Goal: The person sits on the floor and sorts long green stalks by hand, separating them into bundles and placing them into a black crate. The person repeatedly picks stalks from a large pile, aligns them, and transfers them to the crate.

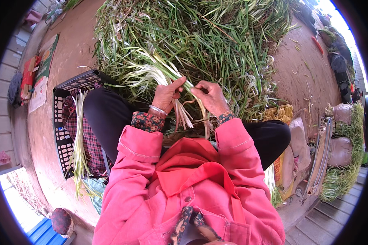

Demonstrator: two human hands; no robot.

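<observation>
My left hand [166, 95] grips a loose bunch of slender white-and-green stalks [155, 72], which look like young garlic or scallions. Their leafy ends fan out to the upper left, and cut-looking white ends stick out below the palm. Close beside it, my right hand [213, 97] pinches a single stalk [188, 85] between thumb and fingers; its upper part crosses the left thumb. From the right fingers a limp brownish strip [206, 124] hangs down. Under and beyond both hands spreads a large heap of green leafy stalks [208, 39].
To my left, a black plastic crate [63, 134] holds plaid cloth [92, 137], with trimmed pale stalks [78, 137] laid across it. A yellow sack [283, 174] lies by my right knee. Farther right are a metal-framed rack [319, 156] and bundled greens [340, 183].
</observation>
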